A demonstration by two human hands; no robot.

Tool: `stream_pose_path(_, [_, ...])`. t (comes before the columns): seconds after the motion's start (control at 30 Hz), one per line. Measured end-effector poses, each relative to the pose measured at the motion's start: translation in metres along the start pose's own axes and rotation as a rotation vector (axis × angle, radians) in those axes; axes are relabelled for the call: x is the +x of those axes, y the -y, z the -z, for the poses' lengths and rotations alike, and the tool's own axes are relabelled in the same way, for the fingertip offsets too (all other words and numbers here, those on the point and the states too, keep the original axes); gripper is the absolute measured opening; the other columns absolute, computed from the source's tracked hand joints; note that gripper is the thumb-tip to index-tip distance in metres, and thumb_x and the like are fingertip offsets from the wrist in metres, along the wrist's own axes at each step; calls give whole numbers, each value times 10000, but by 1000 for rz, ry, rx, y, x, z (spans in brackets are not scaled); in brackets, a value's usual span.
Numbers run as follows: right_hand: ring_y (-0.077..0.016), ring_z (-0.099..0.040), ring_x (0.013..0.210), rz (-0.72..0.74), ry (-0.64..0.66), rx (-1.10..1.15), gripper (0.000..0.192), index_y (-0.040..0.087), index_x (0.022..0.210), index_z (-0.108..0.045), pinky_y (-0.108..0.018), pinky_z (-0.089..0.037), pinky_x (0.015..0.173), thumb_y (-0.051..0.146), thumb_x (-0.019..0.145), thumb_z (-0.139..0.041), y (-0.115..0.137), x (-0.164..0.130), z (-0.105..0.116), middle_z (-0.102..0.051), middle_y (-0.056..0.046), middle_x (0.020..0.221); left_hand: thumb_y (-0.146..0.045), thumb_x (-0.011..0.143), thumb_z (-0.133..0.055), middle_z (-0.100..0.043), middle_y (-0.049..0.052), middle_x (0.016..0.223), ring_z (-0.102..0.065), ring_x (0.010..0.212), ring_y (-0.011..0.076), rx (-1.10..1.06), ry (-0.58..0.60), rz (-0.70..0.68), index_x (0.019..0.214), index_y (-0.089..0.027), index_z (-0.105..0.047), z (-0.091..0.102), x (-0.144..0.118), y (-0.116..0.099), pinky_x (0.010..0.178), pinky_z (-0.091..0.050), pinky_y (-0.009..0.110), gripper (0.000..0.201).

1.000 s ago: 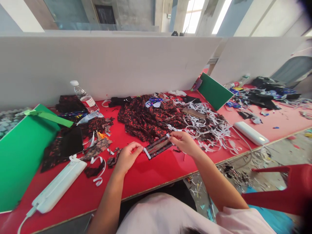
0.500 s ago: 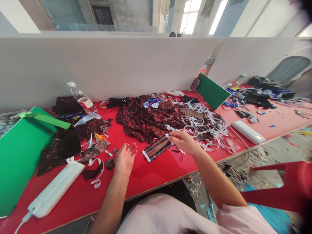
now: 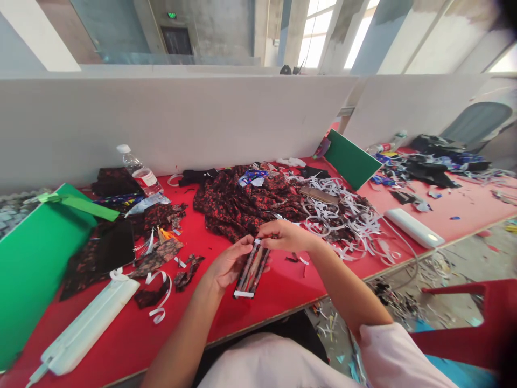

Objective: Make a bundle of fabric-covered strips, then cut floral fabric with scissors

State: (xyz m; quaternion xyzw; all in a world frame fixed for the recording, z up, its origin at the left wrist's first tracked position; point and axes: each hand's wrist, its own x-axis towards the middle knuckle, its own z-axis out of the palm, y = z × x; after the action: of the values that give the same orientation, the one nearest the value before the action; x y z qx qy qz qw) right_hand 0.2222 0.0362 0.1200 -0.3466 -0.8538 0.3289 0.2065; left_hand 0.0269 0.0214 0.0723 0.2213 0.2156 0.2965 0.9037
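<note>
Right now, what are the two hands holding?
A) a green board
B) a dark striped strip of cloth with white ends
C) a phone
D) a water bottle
B: the left hand and right hand pinch the dark striped strip at its top.

Strip's (image 3: 251,268) upper end hidden under the right hand's (image 3: 285,236) fingers.

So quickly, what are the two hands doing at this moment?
Left hand: closed on the dark fabric strip, gripping near its top end.
Right hand: closed, pinching the same strip's top end; the strip hangs down over the red table.
</note>
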Motion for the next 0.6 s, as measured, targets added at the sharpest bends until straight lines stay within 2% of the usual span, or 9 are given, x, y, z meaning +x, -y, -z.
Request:
stream_pose_path(0.07, [-119,-519,715,-15,-112,24,156,167,857,-624,-219,-392,681,248,816,-496,-5,6,-4,-589,-8,786,-142,730,-637,-682,37,828,-673,834,233,-18,-47,-79,861,-204,-568,5,5,-1,821,-496,440,160])
stream_pose_path(0.17, [-126,-550,793,-95,-366,129,191,171,968,-583,-236,-418,730,269,818,-518,-10,16,-15,-606,-30,906,-157,730,-639,-685,29,868,-675,818,214,-44,-114,-198,903,-219,-565,10,12,-5,807,-512,405,198])
stream_pose_path(0.27, [-120,-545,736,-168,-552,125,148,176,841,-577,-236,-418,696,304,838,-501,-10,27,-27,-592,-13,815,-167,729,-642,-684,19,856,-676,787,199,-65,-153,-279,922,-223,-561,15,16,-7,780,-525,379,216])
stream_pose_path(0.33, [-120,-528,708,-159,-582,48,178,181,724,-561,-239,-402,691,314,834,-518,-8,33,-33,-573,1,731,-161,713,-660,-682,9,813,-675,745,185,-59,-182,-310,909,-218,-568,18,17,-7,746,-530,352,224])
stream_pose_path(0.43, [-126,-513,713,-126,-583,-56,176,184,672,-547,-255,-375,711,290,813,-559,-2,41,-39,-571,6,697,-146,673,-698,-676,-5,780,-659,707,150,-40,-233,-368,842,-201,-591,19,18,-4,692,-521,285,207])
stream_pose_path(0.53, [-146,-511,762,-183,-589,-170,173,184,661,-552,-278,-342,729,285,798,-580,4,48,-44,-585,-4,728,-139,618,-742,-667,-23,736,-634,694,112,-13,-328,-495,719,-178,-602,16,19,1,670,-492,223,177])
stream_pose_path(0.6, [-156,-506,783,-231,-609,-242,176,185,661,-555,-288,-322,733,293,796,-587,7,51,-49,-587,-9,745,-140,590,-761,-674,-19,773,-631,747,108,33,-403,-617,673,-169,-610,13,20,3,717,-477,213,175])
